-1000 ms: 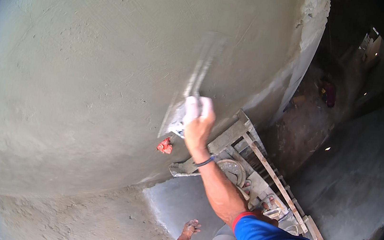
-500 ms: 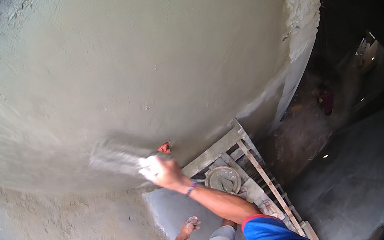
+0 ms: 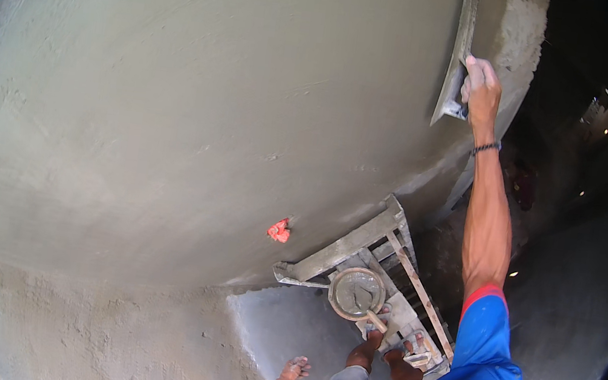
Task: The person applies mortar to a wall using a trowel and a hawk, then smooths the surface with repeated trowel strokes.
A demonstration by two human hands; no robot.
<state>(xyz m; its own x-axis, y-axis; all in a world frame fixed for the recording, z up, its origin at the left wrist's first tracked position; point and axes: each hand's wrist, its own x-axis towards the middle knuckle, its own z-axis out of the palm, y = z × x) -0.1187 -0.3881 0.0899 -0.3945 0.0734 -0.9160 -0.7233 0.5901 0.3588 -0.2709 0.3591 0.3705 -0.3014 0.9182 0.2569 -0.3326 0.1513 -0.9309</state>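
Observation:
High at the right, my right hand [image 3: 481, 90] is closed round the handle of a long grey plastering float [image 3: 453, 70]. The float stands nearly upright, its edge-on blade against the wet plastered wall [image 3: 238, 106], close to the wall's rough right edge. My left hand [image 3: 295, 370] hangs low near the lower edge with its fingers loosely apart. It holds nothing, and grey smears mark the fingertips. A crumpled red-orange piece [image 3: 278, 229] sits in the wall's lower part.
A wooden platform [image 3: 346, 245] of planks and rails lies below, with my feet on it. On it stands a round bucket [image 3: 333, 291] of grey mix, a light handle [image 3: 377, 320] at its rim. Rougher plaster [image 3: 97, 332] covers the lower left. A dark space drops away at right.
My right hand has carried the float from the lower middle of the wall up to its right edge, turning it from level to upright. The red-orange piece is now fully uncovered. My left hand barely moved.

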